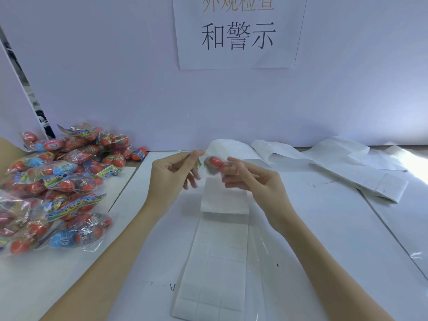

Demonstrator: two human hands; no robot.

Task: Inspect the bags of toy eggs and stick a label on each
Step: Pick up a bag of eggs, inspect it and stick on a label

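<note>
I hold one clear bag of toy eggs [214,164] up above the table's middle, between both hands; red eggs show through it, blurred. My left hand [172,176] pinches the bag's printed top end with thumb and fingers. My right hand [250,179] grips the other end, fingers curled round an egg. Below the hands lies a long white sheet of labels [217,258], a grid of small white stickers running towards me.
A big heap of bagged red and blue toy eggs [58,184] fills the table's left side. Used white label backing strips [335,167] lie crumpled at the back right. A white wall with a paper sign [238,33] closes the back.
</note>
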